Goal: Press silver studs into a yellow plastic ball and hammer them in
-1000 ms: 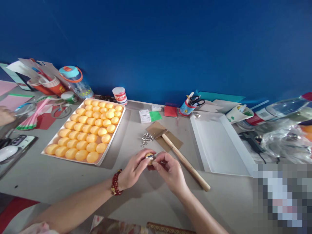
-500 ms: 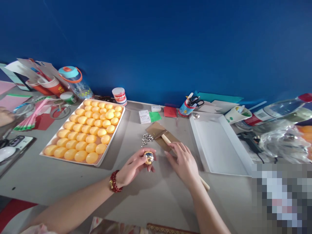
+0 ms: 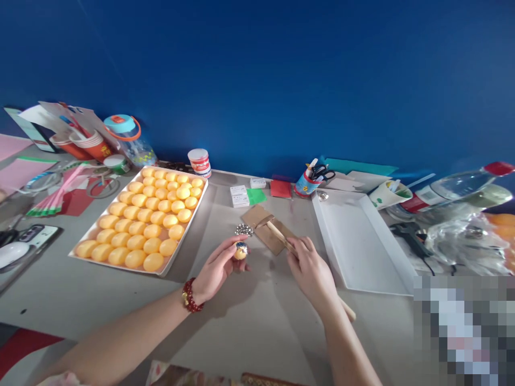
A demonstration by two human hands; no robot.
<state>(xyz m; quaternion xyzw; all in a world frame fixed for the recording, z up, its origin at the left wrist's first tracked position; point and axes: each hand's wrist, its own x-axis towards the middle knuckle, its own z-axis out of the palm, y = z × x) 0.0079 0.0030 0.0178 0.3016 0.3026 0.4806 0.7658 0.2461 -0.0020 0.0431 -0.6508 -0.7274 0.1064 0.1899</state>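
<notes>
My left hand (image 3: 219, 268), wearing a red bead bracelet (image 3: 189, 296), holds a small ball (image 3: 241, 250) between thumb and fingers. The ball is shiny silver on top and yellow-gold below. A pile of small silver pieces (image 3: 243, 229) lies just beyond the fingertips. My right hand (image 3: 316, 273) is closed around the pale wooden handle of a hammer (image 3: 276, 232). Its narrow dark head is over a piece of brown cardboard (image 3: 254, 215), and the handle's end sticks out beside my wrist.
At left stands a white tray (image 3: 164, 268) of orange balls (image 3: 137, 258). A shallow white box (image 3: 362, 241) is at right, with a glue gun (image 3: 414, 241) and a plastic bottle (image 3: 450, 187) beyond. Small white boxes (image 3: 240, 197) and a pen cup (image 3: 308, 183) line the back.
My right hand, loosely over the handle before, has closed round it. My left hand has shifted slightly left and away from me with the ball. The view has tilted a little.
</notes>
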